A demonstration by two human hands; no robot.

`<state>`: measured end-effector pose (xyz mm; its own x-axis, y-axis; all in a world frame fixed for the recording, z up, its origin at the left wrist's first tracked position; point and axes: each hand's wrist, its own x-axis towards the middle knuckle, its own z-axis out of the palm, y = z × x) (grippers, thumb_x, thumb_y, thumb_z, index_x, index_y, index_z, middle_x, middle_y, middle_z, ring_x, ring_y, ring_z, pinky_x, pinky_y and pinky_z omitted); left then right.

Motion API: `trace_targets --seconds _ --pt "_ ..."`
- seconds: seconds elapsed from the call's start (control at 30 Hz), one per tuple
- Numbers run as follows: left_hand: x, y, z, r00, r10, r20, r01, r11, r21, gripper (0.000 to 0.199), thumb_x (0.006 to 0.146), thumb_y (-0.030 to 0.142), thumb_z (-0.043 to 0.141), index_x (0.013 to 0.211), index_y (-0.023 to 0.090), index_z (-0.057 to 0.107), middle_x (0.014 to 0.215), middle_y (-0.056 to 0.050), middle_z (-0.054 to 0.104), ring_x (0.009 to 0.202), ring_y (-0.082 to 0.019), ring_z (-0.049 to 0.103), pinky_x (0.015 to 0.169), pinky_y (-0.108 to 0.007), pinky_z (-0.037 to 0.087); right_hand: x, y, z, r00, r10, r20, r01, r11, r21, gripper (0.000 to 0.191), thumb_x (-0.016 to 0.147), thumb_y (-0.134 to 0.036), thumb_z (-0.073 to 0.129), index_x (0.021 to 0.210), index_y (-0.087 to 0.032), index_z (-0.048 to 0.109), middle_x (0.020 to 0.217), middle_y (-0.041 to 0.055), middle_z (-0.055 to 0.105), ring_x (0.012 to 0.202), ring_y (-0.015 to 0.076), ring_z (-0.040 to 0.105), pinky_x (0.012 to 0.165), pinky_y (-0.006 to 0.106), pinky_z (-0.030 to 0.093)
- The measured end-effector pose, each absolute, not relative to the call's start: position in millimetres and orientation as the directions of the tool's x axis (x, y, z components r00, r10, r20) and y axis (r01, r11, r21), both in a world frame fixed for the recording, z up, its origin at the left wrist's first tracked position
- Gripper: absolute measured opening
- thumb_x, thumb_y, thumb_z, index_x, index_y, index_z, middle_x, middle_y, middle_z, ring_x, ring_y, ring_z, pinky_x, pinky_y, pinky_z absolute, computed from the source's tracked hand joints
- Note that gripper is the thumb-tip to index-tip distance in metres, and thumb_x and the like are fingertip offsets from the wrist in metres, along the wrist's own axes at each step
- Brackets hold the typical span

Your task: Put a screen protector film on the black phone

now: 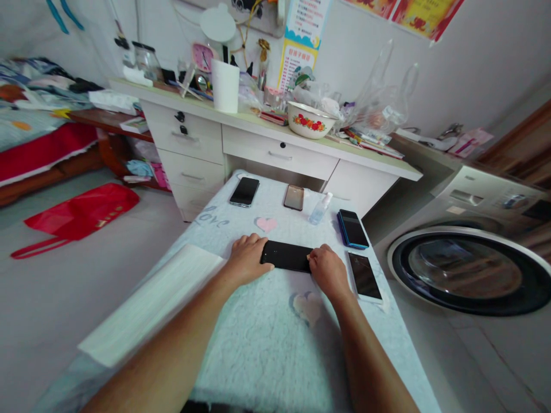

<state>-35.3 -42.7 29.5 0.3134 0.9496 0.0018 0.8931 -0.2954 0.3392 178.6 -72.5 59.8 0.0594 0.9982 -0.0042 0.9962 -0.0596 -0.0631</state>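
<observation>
A black phone (286, 256) lies crosswise on the cloth-covered table (258, 338), back side up. Its left end is gripped by my left hand (249, 259), thumb at the near edge and fingers at the far edge. My right hand (329, 272) is closed at the phone's right end, its fingers bent; whatever is between them is too small to make out. To the right lie a white phone (365, 276) and a dark phone with a blue edge (353, 228). Farther back are another black phone (244, 191), a clear-brown phone case (294, 197) and a small clear bottle (321, 209).
White folded paper (155, 304) lies along the table's left side. Behind the table stands a white desk (189, 135) with a flowered bowl (310, 120) and a white cup (225, 86). A washing machine (473, 229) stands at right; a red bag (86, 212) lies on the floor.
</observation>
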Motion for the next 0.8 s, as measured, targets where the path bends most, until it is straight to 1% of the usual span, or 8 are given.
trace_targets --seconds 0.2,0.4,0.53,0.67,0.8 --pt "-36 -43 30 0.326 0.945 0.016 0.885 -0.311 0.348 0.052 0.071 0.046 0.06 0.117 0.024 0.052 0.113 -0.007 0.054 0.107 -0.027 0.047 0.092 -0.038 0.035 164 -79 50 0.008 1.0 0.029 0.996 -0.005 -0.088 0.026 0.094 -0.029 0.042 0.088 -0.02 0.066 0.096 0.0045 0.058 0.074 0.0125 0.058 0.06 0.025 0.035" --pt "-36 -43 30 0.323 0.946 0.025 0.888 -0.312 0.337 0.051 0.07 0.047 0.06 0.116 0.024 0.053 0.113 -0.008 0.054 0.106 -0.027 0.048 0.092 -0.038 0.036 148 -82 44 -0.11 0.992 0.062 0.986 0.117 -0.118 0.026 0.095 -0.029 0.039 0.091 -0.022 0.064 0.097 0.004 0.057 0.077 0.0128 0.057 0.061 0.024 0.037" --pt "-36 -43 31 0.319 0.948 0.013 0.886 -0.303 0.352 0.052 0.071 0.046 0.06 0.117 0.025 0.052 0.114 -0.007 0.054 0.107 -0.027 0.048 0.093 -0.037 0.035 144 -83 44 -0.155 0.986 0.059 0.976 0.162 -0.146 0.029 0.096 -0.03 0.038 0.093 -0.022 0.066 0.098 0.0048 0.058 0.08 0.0133 0.057 0.064 0.023 0.038" --pt "-36 -43 31 0.323 0.946 0.009 0.885 -0.306 0.352 0.055 0.07 0.047 0.06 0.12 0.024 0.051 0.115 -0.008 0.053 0.107 -0.028 0.047 0.093 -0.038 0.035 148 -83 46 -0.163 0.985 0.055 0.973 0.17 -0.158 0.027 0.096 -0.031 0.04 0.094 -0.023 0.066 0.098 0.0041 0.058 0.079 0.0133 0.057 0.064 0.023 0.038" --pt "-35 -43 32 0.306 0.952 -0.013 0.895 -0.283 0.344 0.057 0.07 0.047 0.06 0.122 0.026 0.05 0.117 -0.008 0.052 0.11 -0.028 0.046 0.095 -0.039 0.034 157 -81 49 -0.114 0.992 0.05 0.98 0.12 -0.156 0.024 0.094 -0.029 0.043 0.094 -0.023 0.066 0.098 0.0035 0.058 0.08 0.0129 0.057 0.066 0.023 0.038"
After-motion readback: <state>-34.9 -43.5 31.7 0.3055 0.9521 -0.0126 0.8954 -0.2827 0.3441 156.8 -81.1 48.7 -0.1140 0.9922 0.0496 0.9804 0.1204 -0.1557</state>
